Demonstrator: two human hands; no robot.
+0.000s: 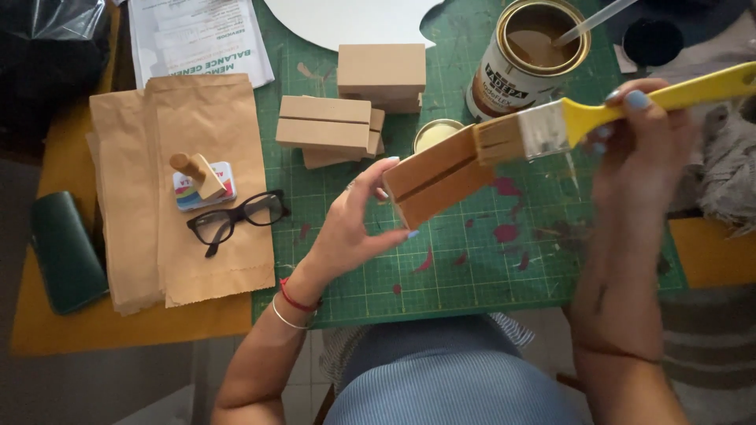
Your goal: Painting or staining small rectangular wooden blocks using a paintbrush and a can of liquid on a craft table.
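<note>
Over a green cutting mat (pixel 504 260), hands brush a wooden block (pixel 437 182).

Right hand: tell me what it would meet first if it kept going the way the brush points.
The right hand points its yellow-handled brush left and slightly down. The bristles already touch the slotted wooden block held in the left hand, so that block comes first.

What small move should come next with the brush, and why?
Probably draw the brush down along the wooden block: the right hand has its bristles on the upper end, and the left hand steadies the block above the green mat.
</note>
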